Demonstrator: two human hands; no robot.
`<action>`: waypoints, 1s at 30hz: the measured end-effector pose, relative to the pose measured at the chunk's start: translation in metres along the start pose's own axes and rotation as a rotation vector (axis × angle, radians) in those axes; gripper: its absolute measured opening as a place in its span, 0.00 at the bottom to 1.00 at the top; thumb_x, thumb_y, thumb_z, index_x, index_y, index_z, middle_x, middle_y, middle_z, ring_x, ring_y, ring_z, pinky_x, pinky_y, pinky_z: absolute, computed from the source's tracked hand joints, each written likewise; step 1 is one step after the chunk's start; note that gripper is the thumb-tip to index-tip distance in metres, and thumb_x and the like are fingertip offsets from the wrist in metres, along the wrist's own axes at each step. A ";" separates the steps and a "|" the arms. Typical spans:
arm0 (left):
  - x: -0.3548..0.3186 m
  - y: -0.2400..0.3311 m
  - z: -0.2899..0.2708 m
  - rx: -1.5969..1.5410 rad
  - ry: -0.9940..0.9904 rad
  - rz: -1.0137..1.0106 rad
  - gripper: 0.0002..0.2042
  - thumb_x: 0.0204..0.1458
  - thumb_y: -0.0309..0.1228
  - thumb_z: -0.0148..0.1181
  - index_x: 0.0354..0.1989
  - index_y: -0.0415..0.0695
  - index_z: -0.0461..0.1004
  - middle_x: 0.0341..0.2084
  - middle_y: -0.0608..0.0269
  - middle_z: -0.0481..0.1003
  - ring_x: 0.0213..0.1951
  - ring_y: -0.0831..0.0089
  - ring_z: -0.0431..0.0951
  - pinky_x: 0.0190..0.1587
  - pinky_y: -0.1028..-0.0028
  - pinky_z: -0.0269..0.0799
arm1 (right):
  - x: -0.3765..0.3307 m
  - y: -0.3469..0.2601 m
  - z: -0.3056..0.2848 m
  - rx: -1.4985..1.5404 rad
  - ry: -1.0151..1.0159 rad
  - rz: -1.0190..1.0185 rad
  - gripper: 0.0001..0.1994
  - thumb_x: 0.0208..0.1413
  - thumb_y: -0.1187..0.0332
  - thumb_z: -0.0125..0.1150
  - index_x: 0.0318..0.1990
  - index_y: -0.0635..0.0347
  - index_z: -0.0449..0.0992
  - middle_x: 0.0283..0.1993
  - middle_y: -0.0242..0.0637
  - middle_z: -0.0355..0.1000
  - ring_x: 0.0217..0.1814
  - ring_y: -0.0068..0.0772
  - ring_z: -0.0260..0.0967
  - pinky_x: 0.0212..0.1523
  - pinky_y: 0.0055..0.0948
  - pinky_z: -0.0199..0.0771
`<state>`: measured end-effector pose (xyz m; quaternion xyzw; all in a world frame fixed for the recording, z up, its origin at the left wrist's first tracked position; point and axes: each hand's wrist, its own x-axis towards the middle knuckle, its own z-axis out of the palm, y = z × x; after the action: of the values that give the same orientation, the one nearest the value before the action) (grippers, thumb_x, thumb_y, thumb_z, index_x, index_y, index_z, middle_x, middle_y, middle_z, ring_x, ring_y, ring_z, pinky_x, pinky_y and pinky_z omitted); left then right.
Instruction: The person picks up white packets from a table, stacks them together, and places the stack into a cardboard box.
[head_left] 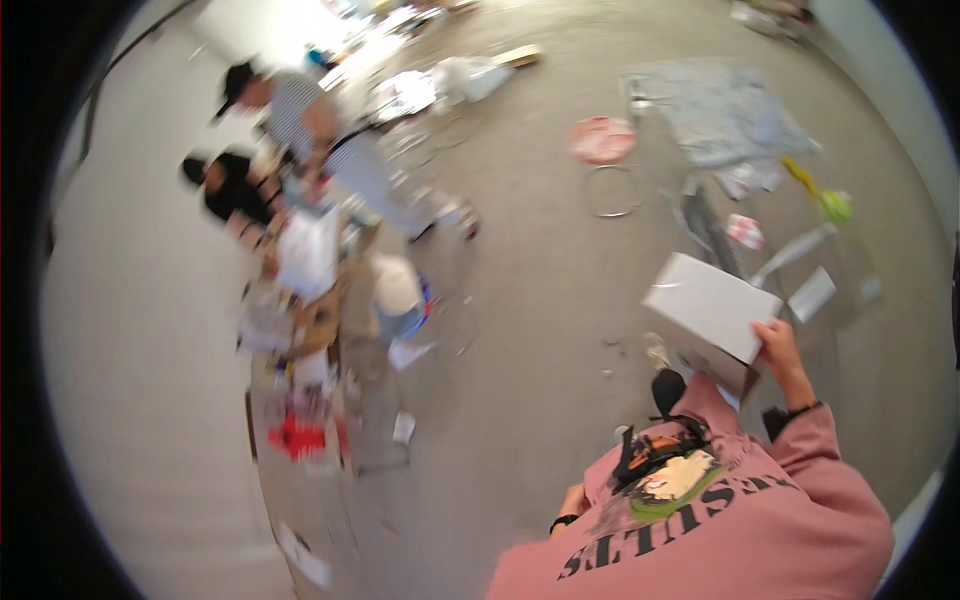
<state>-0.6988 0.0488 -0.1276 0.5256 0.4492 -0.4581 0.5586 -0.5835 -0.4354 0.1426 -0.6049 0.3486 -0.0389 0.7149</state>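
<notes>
My right hand grips the right edge of a white cardboard box, thumb on its top side. The box is tilted and held out in front of my legs, above the floor. Its lower side looks brownish and shaded, and I cannot tell what is inside. Low beside my body is my left hand, with a black band at the wrist. The pink sweatshirt hides most of it, so its fingers do not show.
Beyond the box lie a grey-blue sheet, a pink round basin, a metal ring and a yellow-green brush-like item. Two people stand at left by a cluttered row of boxes. A blue-rimmed bucket is near them.
</notes>
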 end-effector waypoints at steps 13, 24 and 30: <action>0.050 0.229 0.082 0.162 -0.072 0.116 0.13 0.52 0.34 0.48 0.40 0.37 0.69 0.34 0.54 0.73 0.36 0.64 0.74 0.41 0.68 0.72 | 0.119 -0.112 0.012 -0.793 0.074 -0.465 0.09 0.49 0.69 0.51 0.36 0.63 0.70 0.30 0.54 0.70 0.34 0.57 0.67 0.35 0.45 0.67; 0.024 0.481 0.211 0.026 0.018 0.120 0.17 0.55 0.33 0.45 0.50 0.34 0.62 0.46 0.48 0.69 0.46 0.59 0.72 0.47 0.65 0.70 | 0.327 -0.147 -0.078 -1.161 0.374 -0.208 0.05 0.50 0.70 0.49 0.30 0.61 0.69 0.27 0.50 0.72 0.33 0.50 0.71 0.33 0.45 0.69; 0.096 0.612 0.236 0.318 -0.015 0.051 0.15 0.55 0.30 0.42 0.48 0.34 0.63 0.44 0.50 0.70 0.45 0.60 0.73 0.42 0.68 0.72 | 0.409 -0.114 -0.122 -1.192 0.552 -0.082 0.06 0.50 0.69 0.48 0.31 0.58 0.71 0.27 0.45 0.72 0.33 0.48 0.71 0.31 0.43 0.69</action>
<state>-0.0746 -0.1739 -0.1040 0.6154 0.3532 -0.5129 0.4832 -0.2997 -0.7634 0.0566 -0.8779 0.4576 -0.0200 0.1399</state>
